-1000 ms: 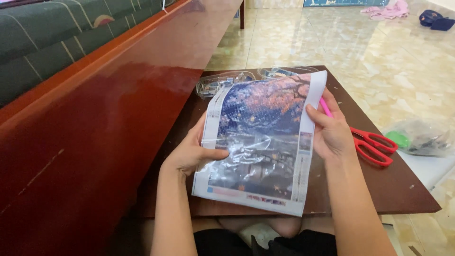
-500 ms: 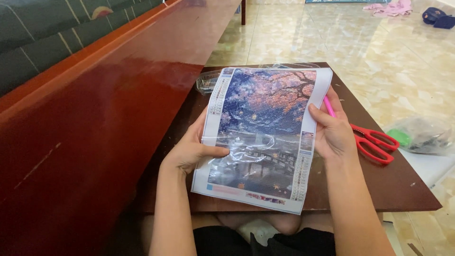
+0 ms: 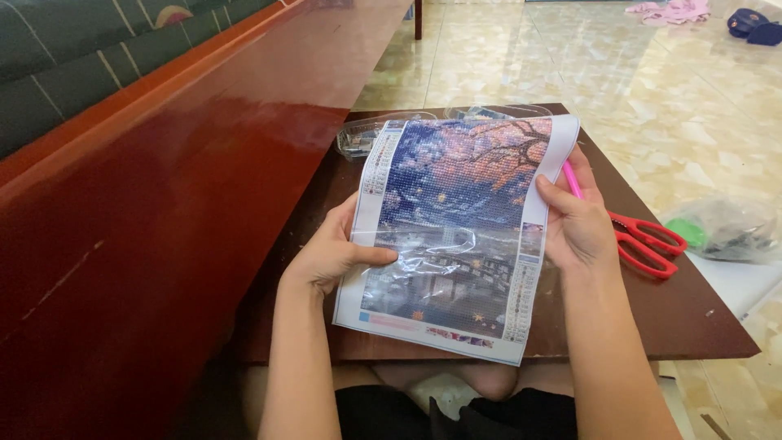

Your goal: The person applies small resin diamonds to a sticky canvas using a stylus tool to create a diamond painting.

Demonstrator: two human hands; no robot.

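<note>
Canvas (image 3: 460,236) sits in both my hands, a picture sheet of blue and pink dots with white margins, held over the board (image 3: 692,318) at a slight tilt. My left hand (image 3: 334,253) grasps its left edge, thumb lying across the front on the crinkled clear film that covers the lower half. My right hand (image 3: 574,224) clasps the right edge, thumb on the white margin, fingers curled behind. A pink pen (image 3: 573,179) pokes up just behind my right hand; I cannot tell whether my fingers grip it or it lies on the board.

Red scissors (image 3: 648,244) lie on the board just right of my right hand, handles toward the far side. Beyond the top edge of the canvas are clear plastic trays (image 3: 362,134), partly hidden by it. Off the board to the right, on the floor, is a clear bag (image 3: 725,232) with something green inside. A long red-brown bench (image 3: 163,212) runs along my left.
</note>
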